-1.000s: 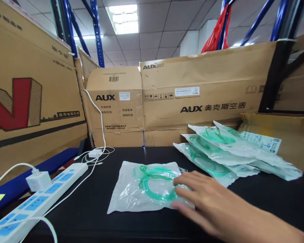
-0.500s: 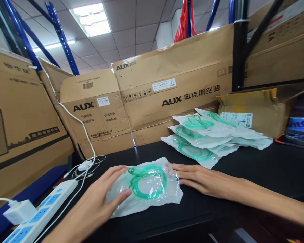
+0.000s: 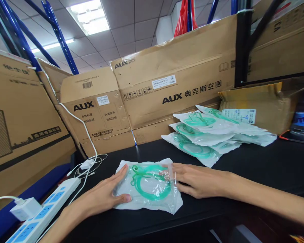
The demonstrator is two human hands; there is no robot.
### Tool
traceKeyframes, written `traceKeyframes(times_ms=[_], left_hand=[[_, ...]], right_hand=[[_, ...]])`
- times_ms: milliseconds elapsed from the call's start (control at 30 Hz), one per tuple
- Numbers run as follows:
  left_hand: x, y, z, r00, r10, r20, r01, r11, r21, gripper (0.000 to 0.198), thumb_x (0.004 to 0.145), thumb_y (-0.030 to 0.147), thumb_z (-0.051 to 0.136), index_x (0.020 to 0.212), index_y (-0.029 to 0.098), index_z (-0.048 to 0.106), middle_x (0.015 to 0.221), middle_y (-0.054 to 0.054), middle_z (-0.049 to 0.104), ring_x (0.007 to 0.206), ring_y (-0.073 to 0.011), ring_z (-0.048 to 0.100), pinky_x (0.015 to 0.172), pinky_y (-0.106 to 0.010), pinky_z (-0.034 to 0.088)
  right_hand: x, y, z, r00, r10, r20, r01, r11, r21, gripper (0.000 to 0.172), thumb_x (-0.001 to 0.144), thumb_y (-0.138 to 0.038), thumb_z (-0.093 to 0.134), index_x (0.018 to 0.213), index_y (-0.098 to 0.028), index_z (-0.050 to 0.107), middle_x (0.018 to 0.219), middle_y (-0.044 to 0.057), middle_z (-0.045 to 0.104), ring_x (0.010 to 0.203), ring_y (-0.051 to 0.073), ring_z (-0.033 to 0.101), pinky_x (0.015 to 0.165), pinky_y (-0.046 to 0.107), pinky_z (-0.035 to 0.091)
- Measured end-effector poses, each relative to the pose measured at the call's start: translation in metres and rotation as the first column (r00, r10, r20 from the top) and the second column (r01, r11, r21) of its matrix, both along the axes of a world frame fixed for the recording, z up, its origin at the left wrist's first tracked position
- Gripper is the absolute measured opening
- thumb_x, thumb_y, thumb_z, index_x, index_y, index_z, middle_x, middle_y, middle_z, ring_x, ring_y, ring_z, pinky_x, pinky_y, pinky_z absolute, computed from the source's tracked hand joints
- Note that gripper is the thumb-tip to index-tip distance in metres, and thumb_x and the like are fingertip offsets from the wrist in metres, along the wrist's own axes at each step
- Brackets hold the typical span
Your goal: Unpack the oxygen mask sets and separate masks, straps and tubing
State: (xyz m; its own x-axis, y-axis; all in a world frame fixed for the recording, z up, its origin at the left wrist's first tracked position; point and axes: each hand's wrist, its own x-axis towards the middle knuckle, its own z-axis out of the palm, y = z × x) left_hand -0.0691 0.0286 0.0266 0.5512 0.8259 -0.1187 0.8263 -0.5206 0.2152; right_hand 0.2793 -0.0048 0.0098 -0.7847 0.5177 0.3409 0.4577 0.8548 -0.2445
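Black tabletop (image 3: 243, 162), cartons (image 3: 182, 67) behind. Left hand (image 3: 103, 197) and right hand (image 3: 195, 179), fingers spread flat, steady the sealed tubing pouch (image 3: 149, 187) at its edges. Lifting would need edge pinches.

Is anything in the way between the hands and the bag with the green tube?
No, nothing visible. The left hand lies flat on the bag at its left edge, and the right hand touches its right edge. The pile of other bags sits apart, farther back on the table.

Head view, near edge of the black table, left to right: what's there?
White power strip with blue sockets → left hand → clear plastic pouch of green tubing → right hand.
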Motion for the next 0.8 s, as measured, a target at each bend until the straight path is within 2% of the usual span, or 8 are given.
traceKeyframes(times_ms=[133,233,333,433,567,633,700,800], left_hand=[[0.004,0.002,-0.005,0.998,0.056,-0.042,-0.058,0.997,-0.050,0.102,0.086,0.077,0.048,0.160,0.023,0.004,0.165,-0.004,0.009,0.150,-0.0360,0.018,0.123,-0.048,0.020],[0.004,0.005,-0.008,0.991,0.109,-0.073,-0.115,0.990,-0.077,0.103,0.083,0.079,0.051,0.160,0.026,0.007,0.164,-0.004,0.015,0.149,-0.0408,0.020,0.121,-0.052,0.024],[-0.003,0.013,-0.005,0.989,0.109,-0.100,-0.119,0.988,-0.100,0.101,0.082,0.079,0.051,0.160,0.029,0.009,0.164,-0.002,0.014,0.149,-0.0395,0.019,0.122,-0.054,0.018],[-0.015,0.025,0.003,0.990,0.076,-0.121,-0.088,0.991,-0.102,0.099,0.081,0.077,0.055,0.159,0.030,0.016,0.163,-0.003,0.014,0.149,-0.0362,0.021,0.123,-0.053,0.016],[-0.018,0.033,0.014,0.994,0.072,-0.080,-0.074,0.997,-0.017,0.096,0.081,0.077,0.056,0.158,0.027,0.026,0.163,-0.006,0.013,0.149,-0.0356,0.024,0.121,-0.052,0.022],[-0.007,0.030,0.014,0.998,0.064,-0.008,-0.063,0.995,0.083,0.090,0.087,0.075,0.049,0.159,0.028,0.022,0.164,-0.005,0.012,0.150,-0.0342,0.022,0.122,-0.052,0.020],[0.009,0.025,0.009,0.999,0.008,0.043,-0.014,0.990,0.141,0.084,0.091,0.073,0.043,0.159,0.031,0.018,0.165,-0.002,0.010,0.152,-0.0320,0.018,0.124,-0.053,0.014],[0.030,0.022,-0.006,0.995,-0.094,0.022,0.093,0.995,0.022,0.077,0.094,0.072,0.036,0.159,0.037,0.014,0.165,0.002,0.004,0.153,-0.0292,0.008,0.124,-0.055,0.007]], right_hand=[[0.013,-0.012,0.005,0.998,-0.058,0.001,0.058,0.998,-0.028,0.037,0.099,-0.019,0.048,0.132,-0.022,0.064,0.135,0.006,0.067,0.135,0.022,0.053,0.115,0.038,0.040],[0.029,-0.024,0.002,0.982,-0.173,0.073,0.176,0.984,-0.037,0.043,0.098,-0.020,0.047,0.138,-0.021,0.061,0.142,0.006,0.061,0.138,0.025,0.049,0.115,0.040,0.041],[0.048,-0.035,-0.004,0.946,-0.305,0.109,0.309,0.951,-0.026,0.044,0.097,-0.026,0.047,0.139,-0.023,0.061,0.147,0.004,0.057,0.137,0.029,0.050,0.112,0.044,0.044],[0.065,-0.041,-0.009,0.913,-0.406,0.033,0.406,0.914,0.011,0.038,0.097,-0.033,0.049,0.129,-0.024,0.069,0.138,0.005,0.065,0.125,0.030,0.062,0.105,0.044,0.052],[0.064,-0.038,-0.006,0.864,-0.489,-0.124,0.498,0.866,0.051,0.039,0.099,-0.039,0.046,0.124,-0.022,0.071,0.125,0.009,0.072,0.113,0.030,0.070,0.099,0.044,0.056],[0.054,-0.035,-0.003,0.826,-0.544,-0.148,0.554,0.832,0.034,0.045,0.099,-0.048,0.047,0.132,-0.023,0.066,0.134,0.010,0.067,0.122,0.032,0.064,0.105,0.048,0.051],[0.041,-0.033,-0.002,0.809,-0.579,-0.106,0.581,0.814,-0.013,0.057,0.095,-0.057,0.051,0.144,-0.027,0.055,0.149,0.009,0.055,0.134,0.034,0.053,0.112,0.053,0.043],[0.024,-0.031,-0.008,0.828,-0.561,-0.005,0.559,0.826,-0.075,0.063,0.097,-0.061,0.043,0.153,-0.030,0.042,0.159,0.007,0.040,0.143,0.032,0.041,0.116,0.053,0.037]])
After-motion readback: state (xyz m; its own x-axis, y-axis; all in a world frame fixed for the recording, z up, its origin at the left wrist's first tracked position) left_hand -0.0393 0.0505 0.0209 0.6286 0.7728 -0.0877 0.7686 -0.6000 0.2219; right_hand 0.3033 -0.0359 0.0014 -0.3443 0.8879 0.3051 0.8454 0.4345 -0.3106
